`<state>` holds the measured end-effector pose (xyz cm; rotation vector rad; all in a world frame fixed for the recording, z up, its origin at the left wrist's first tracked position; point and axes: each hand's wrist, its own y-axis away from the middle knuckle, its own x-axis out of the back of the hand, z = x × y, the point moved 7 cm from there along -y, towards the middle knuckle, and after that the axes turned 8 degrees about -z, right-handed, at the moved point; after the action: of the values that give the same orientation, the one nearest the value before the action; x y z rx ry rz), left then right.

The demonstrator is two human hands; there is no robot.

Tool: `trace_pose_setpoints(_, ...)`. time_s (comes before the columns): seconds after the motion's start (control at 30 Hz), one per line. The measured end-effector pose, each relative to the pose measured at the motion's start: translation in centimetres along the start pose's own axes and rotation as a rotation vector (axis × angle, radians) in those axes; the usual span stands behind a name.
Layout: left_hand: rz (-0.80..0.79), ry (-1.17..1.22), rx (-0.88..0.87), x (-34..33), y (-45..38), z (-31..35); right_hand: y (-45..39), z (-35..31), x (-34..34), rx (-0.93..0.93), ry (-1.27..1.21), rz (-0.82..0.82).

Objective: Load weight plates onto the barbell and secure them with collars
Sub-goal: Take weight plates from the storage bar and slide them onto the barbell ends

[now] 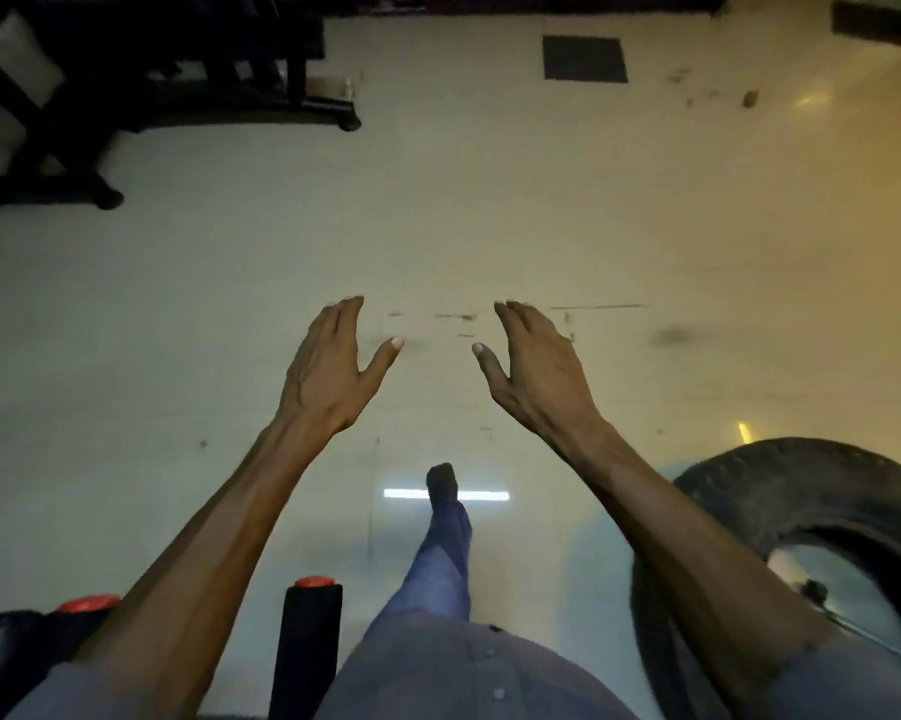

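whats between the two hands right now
Nothing held: between the left hand and right hand the head view shows only bare floor with dark scuff marks.

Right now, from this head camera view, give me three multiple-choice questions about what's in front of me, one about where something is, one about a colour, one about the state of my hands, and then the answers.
1. Where does the tyre lie?
A. lower right, by the right arm
B. upper left, by the black frame
C. centre, between the hands

2. What colour are the caps on the black posts at the lower left?
A. yellow
B. red
C. white

3. What state are the left hand and the right hand in?
A. both closed on a plate
B. one holding a collar
C. both open and empty

Answers: 1 A, the tyre sits at the lower right edge beside the right forearm. 2 B, the red caps top the black posts. 3 C, fingers are spread over the bare floor with nothing held.
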<state>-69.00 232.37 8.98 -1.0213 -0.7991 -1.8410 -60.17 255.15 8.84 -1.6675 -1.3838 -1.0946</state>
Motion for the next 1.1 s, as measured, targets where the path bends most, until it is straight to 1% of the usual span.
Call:
trace_pose_setpoints(0.1, 0.031, 0.027, 0.07, 1.8, -7.1, -3.0, -9.8, -1.3, -0.8, 0.08, 0.013, -0.023)
trace_pose_setpoints(0.23, 0.093, 0.032, 0.135, 6.0, -16.2, -6.9, -22.2, -4.3, -1.4, 0.168, 0.018, -0.041)
trace_pose_setpoints(0.33, 0.149, 0.025, 0.182, 10.1, -22.7, -9.8, -31.3, -7.6, -1.3, 0.243, 0.029, -0.051)
trace_pose_setpoints(0.57, 0.272, 0.024, 0.341, 18.9, -34.1, -18.0, -50.4, -17.2, -2.7, 0.438, 0.001, -0.079)
trace_pose_setpoints(0.83, 0.364, 0.018, 0.545, 27.9, -46.4, -30.2, -71.2, -30.1, -6.5, 0.659, -0.037, -0.129)
trace_pose_setpoints(1.0, 0.46, 0.042, 0.67, 34.5, -51.8, -37.6, -82.1, -40.3, -8.8, 0.808, -0.019, -0.191)
trace_pose_setpoints(1.1, 0.512, 0.053, 0.749, 38.0, -53.8, -42.6, -87.1, -46.9, -10.8, 0.879, -0.019, -0.217)
